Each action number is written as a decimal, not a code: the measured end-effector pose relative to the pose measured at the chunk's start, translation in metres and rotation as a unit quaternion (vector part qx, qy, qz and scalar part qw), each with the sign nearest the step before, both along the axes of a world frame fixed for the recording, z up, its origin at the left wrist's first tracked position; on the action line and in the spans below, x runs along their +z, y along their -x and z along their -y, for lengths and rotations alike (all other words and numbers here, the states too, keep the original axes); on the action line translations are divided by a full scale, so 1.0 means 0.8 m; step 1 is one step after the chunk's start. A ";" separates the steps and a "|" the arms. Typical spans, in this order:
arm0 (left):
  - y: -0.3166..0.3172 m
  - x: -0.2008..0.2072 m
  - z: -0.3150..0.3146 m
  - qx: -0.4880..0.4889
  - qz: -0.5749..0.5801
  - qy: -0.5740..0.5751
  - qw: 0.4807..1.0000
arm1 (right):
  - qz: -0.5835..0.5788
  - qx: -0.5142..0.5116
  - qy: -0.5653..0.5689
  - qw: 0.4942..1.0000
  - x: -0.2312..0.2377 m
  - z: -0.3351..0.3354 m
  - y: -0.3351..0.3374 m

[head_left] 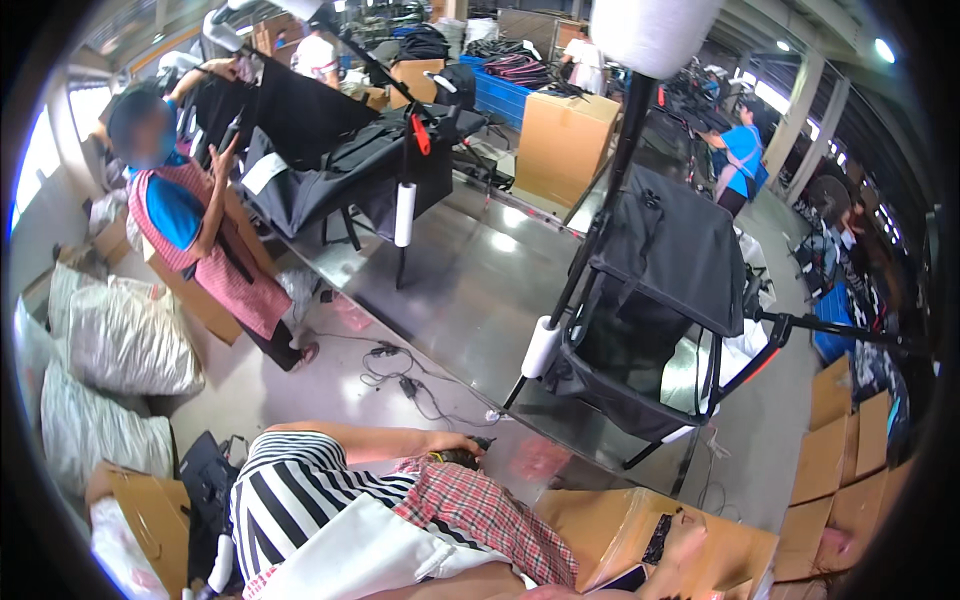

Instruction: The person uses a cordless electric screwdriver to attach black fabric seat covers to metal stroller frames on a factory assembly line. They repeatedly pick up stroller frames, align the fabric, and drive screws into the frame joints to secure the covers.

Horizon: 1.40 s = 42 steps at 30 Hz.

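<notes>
I'm laying my right hand (690,535) on the cardboard box (600,520) flap, lower right; I cannot tell its grip. Lifting the flap probably needs a pinch.

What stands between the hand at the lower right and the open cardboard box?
Nothing visible stands between them. The right hand already lies on the edge of the cardboard box. The black folding wagon stands farther back on the steel table, out of the way.
</notes>
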<state>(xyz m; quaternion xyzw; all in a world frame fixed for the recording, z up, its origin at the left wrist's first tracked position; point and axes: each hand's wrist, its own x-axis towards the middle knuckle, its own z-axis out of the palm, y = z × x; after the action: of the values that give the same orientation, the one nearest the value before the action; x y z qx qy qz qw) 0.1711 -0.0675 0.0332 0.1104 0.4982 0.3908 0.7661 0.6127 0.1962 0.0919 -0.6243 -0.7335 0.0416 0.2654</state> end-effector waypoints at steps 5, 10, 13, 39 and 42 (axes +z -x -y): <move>0.006 0.004 0.022 0.037 0.024 0.023 0.999 | -0.163 0.200 0.103 0.961 -0.012 -0.006 0.153; 0.032 0.029 0.043 0.085 -0.002 0.048 0.995 | -0.139 0.252 0.148 0.946 -0.138 -0.048 0.273; 0.044 0.015 0.051 0.104 -0.030 0.029 0.994 | -0.064 0.247 0.175 0.951 -0.198 -0.067 0.310; 0.124 0.047 0.053 0.153 -0.108 0.092 0.978 | -0.088 0.273 0.084 0.954 -0.327 -0.041 0.355; 0.129 0.030 0.060 0.173 -0.108 0.114 0.972 | -0.106 0.284 0.071 0.950 -0.325 -0.037 0.358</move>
<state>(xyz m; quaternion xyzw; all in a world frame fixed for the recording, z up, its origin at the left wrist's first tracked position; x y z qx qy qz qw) 0.0680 -0.1158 0.0573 -0.0239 0.6310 0.4437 0.6359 0.3260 0.2261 -0.1684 -0.3996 -0.8434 0.2326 0.2739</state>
